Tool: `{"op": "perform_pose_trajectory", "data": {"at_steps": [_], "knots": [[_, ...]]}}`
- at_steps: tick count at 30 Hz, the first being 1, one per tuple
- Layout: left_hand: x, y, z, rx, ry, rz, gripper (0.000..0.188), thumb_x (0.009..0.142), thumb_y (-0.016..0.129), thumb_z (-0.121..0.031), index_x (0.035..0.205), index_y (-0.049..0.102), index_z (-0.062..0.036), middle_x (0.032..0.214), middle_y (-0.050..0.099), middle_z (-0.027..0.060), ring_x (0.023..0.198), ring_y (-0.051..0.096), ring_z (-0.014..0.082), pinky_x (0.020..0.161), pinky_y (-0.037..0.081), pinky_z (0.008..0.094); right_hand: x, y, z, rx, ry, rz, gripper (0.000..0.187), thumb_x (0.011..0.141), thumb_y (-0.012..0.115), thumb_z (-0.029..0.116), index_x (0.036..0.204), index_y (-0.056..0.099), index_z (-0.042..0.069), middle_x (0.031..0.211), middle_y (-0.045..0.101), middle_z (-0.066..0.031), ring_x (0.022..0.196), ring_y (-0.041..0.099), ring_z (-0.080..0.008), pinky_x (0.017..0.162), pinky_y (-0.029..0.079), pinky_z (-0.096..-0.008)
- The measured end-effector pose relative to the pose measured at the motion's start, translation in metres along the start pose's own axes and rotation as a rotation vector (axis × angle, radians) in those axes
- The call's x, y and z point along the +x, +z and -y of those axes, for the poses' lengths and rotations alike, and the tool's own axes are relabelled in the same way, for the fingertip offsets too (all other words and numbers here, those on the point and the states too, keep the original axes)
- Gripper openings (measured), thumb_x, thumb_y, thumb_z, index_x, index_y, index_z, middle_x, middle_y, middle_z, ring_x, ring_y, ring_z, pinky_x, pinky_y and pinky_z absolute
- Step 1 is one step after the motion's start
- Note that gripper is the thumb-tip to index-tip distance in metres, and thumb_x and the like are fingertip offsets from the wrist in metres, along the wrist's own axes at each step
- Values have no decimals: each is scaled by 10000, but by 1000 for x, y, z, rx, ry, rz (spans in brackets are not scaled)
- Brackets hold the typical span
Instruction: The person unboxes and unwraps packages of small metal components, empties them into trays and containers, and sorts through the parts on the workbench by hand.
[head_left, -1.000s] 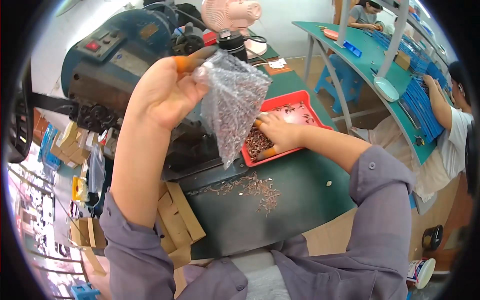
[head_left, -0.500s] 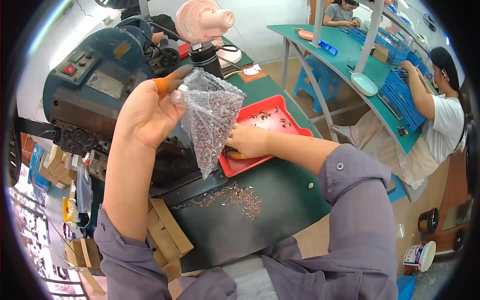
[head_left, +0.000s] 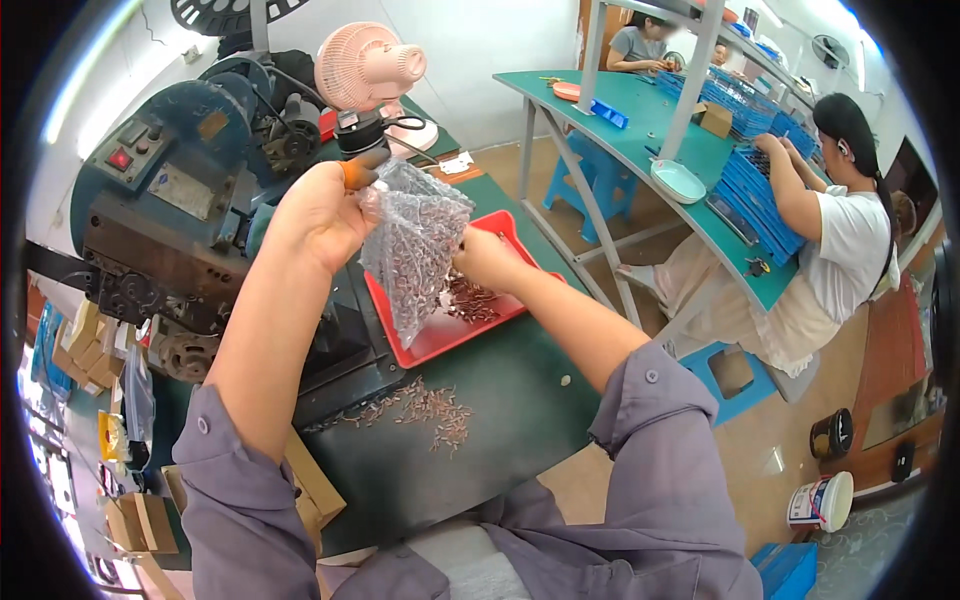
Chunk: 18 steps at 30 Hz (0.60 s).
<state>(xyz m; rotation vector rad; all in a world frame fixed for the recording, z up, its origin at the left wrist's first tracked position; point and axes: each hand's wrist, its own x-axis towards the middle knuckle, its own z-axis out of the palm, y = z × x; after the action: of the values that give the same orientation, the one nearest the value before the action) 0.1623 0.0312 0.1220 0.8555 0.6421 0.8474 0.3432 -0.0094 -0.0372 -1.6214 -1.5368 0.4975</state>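
My left hand, with dark and orange finger coverings, pinches the upper edge of a clear plastic bag. The bag hangs tilted, filled with many small reddish-brown pieces. Close against its right side is my right hand, its fingers curled closed and partly hidden by the bag; what they hold does not show. Below both hands lies a red tray, partly covered by the bag. Small brown pieces are heaped in it beside my right hand. More loose pieces are scattered on the dark green tabletop nearer me.
A large dark machine stands at the left, with a pink fan behind it. Cardboard boxes sit by the table's near left edge. Across the aisle, a person works over blue racks at another green table.
My right hand has risen from low in the tray to the bag's side. The pieces in the tray now show heaped near that hand. The whole view has shifted somewhat.
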Motion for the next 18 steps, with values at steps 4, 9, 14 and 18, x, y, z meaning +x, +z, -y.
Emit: {"op": "perform_pose_trajectory", "data": {"at_steps": [4,9,14,18], "knots": [[15,-22,34,228,11,-23,422,829,368,49,1220,525,39,1004,603,127,760,572,176,612,484,270,2,-46,16,263,486,73,269,901,475,182,1113,537,28,787,589,-118,594,545,-202,460,402,-352],[13,-16,80,139,15,-134,407,830,401,73,1206,544,13,1021,608,110,768,575,162,651,481,268,16,-63,24,734,533,43,190,909,401,152,1015,554,114,703,470,-9,452,354,-85,364,187,-234],[21,-25,93,308,68,-56,369,849,411,50,1179,560,-16,1032,614,61,871,593,144,734,492,262,22,-45,72,814,646,391,208,899,467,217,712,502,134,568,405,27,397,244,-61,349,134,-209],[15,-25,94,378,115,-58,411,850,403,58,1227,543,-24,1059,615,68,877,593,143,745,480,252,34,-35,71,571,775,373,189,927,446,239,797,544,143,613,459,37,426,310,-41,357,151,-182]]}}
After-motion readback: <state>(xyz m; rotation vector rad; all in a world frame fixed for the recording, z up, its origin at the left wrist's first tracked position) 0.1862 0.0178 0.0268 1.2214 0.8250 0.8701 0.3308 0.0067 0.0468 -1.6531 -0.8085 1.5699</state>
